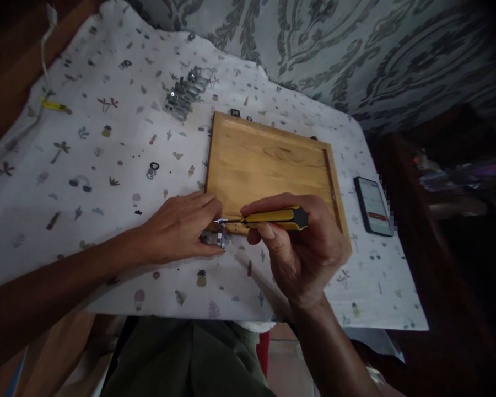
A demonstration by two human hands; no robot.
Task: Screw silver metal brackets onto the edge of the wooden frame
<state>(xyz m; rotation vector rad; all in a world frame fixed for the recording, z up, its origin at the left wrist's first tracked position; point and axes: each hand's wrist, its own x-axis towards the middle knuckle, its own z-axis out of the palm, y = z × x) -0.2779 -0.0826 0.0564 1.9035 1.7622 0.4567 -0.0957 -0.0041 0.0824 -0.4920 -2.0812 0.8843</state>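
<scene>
A yellow-and-black screwdriver (279,218) lies in the grip of my right hand (310,253), its shaft pointing left. The shaft's tip meets a small metal hinge (221,236) at the near left corner of a framed wooden panel (268,165). Fingers and thumb of my left hand (186,223) close around the hinge from the left, steadying it against the panel's near edge. Part of the hinge is hidden by those fingers, and whether a screw sits under the tip is too small to tell.
Several similar metal hinges (186,94) are lined up beyond the panel. A phone (374,207) with a lit screen lies to the right. On the left, a white cord (45,55) runs near a yellow object (53,105). The patterned tablecloth (119,127) reaches the wall.
</scene>
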